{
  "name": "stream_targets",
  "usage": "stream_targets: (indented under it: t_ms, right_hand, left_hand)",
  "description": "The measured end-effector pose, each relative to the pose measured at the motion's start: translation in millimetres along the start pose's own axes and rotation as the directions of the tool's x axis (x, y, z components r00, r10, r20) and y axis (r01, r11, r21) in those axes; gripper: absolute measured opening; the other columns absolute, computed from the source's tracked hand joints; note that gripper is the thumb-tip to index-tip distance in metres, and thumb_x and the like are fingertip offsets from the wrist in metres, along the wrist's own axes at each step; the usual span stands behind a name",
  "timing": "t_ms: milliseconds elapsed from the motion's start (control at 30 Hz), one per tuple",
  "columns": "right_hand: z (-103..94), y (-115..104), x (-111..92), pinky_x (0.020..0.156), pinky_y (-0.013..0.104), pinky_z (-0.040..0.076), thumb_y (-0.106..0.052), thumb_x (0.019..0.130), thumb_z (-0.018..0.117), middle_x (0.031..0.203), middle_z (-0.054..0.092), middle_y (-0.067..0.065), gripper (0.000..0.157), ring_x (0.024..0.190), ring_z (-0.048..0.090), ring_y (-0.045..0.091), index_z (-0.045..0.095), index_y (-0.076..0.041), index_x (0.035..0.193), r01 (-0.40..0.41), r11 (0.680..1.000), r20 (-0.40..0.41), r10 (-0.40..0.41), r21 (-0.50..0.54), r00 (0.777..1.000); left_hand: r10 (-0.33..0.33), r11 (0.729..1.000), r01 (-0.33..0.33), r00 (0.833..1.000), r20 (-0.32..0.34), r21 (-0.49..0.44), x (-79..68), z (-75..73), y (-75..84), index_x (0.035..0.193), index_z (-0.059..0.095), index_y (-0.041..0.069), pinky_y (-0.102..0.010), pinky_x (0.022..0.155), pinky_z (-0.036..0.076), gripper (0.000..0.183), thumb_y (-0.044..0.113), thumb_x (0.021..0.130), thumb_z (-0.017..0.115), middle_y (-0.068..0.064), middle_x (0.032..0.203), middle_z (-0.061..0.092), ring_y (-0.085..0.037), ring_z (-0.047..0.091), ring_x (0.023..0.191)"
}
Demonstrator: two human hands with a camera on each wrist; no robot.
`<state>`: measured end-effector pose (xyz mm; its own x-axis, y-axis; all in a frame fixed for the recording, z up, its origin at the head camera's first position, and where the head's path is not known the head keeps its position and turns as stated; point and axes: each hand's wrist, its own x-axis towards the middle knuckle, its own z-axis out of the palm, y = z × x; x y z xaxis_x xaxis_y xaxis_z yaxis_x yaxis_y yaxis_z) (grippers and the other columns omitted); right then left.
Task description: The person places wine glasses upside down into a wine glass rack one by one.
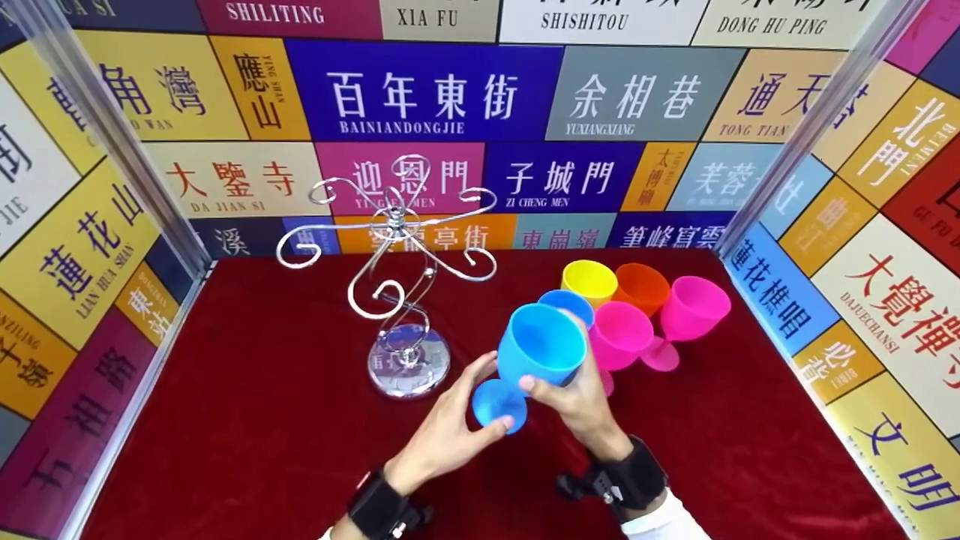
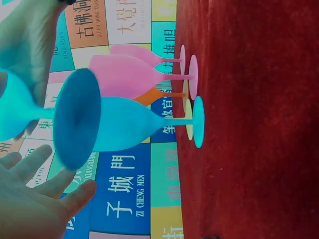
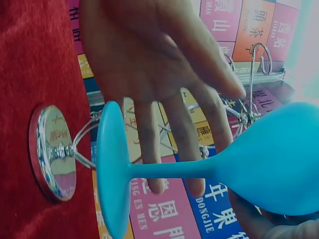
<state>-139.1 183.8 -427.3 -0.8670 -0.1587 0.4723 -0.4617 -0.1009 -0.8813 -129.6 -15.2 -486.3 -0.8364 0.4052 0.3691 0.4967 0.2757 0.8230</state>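
Observation:
A light blue plastic goblet [image 1: 536, 352] is held up off the red cloth, tilted so its mouth faces the head camera. My right hand [image 1: 581, 401] grips it round the bowl, thumb at the near side. My left hand [image 1: 446, 435] is spread beside the goblet's foot. In the right wrist view, the left hand's fingers [image 3: 174, 114] extend behind the stem without curling round it. The left wrist view shows the underside of the foot [image 2: 77, 119] close to those fingertips. A second blue goblet [image 2: 127, 124] stands upright on the cloth behind, partly hidden in the head view.
Two pink goblets [image 1: 694, 309], an orange goblet [image 1: 643, 286] and a yellow goblet [image 1: 589, 281] stand to the right. Left of the hands is a silver stand with curled arms [image 1: 394, 221] on a round mirrored base [image 1: 409, 367]. Printed panels [image 1: 420, 90] wall the red cloth [image 1: 247, 420].

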Motion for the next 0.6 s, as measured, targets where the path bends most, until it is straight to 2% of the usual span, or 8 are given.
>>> stream_targets:
  t_ms: [133,233,400,600]
  right_hand:
    - [4.9,4,0,0.095,0.037,0.053,-0.019,0.077,0.082,0.134,0.048,0.014,0.090,0.121,0.050,0.029,0.026,-0.003,0.145,-0.002,0.999,0.006,0.002,0.047,1.000]
    - [6.3,6,0,0.095,0.038,0.053,-0.020,0.077,0.082,0.133,0.048,0.015,0.089,0.121,0.050,0.030,0.026,-0.002,0.144,0.004,0.998,0.011,-0.004,0.062,1.000]
    - [9.3,11,-4,0.096,0.039,0.053,-0.017,0.079,0.080,0.131,0.047,0.020,0.086,0.119,0.051,0.032,0.026,0.002,0.142,-0.017,0.995,0.025,0.015,0.101,1.000]
    - [10.0,12,-8,0.096,0.038,0.053,-0.015,0.079,0.079,0.131,0.049,0.019,0.084,0.118,0.053,0.030,0.026,0.004,0.142,-0.029,0.990,0.002,0.029,0.137,1.000]
  left_hand:
    - [0.018,0.999,-0.017,1.000,0.013,-0.049,-1.5,2.2,-4.0,0.152,0.028,0.027,-0.035,0.105,0.049,0.072,0.039,0.092,0.066,-0.003,0.140,0.057,-0.016,0.059,0.126]
    - [0.036,0.998,-0.035,0.999,0.015,-0.047,-3.3,4.2,-6.8,0.150,0.033,0.023,-0.033,0.103,0.050,0.066,0.037,0.094,0.064,-0.004,0.135,0.061,-0.015,0.061,0.122]
    - [0.057,0.996,-0.057,0.998,-0.002,0.065,-8.8,6.7,-10.5,0.147,0.043,0.017,-0.034,0.101,0.052,0.062,0.039,0.093,0.065,-0.004,0.134,0.060,-0.015,0.062,0.120]
    - [0.022,0.980,-0.021,1.000,-0.003,0.198,-13.8,10.7,-10.2,0.137,0.054,0.014,-0.042,0.108,0.047,0.051,0.041,0.095,0.062,-0.004,0.142,0.054,-0.022,0.046,0.137]
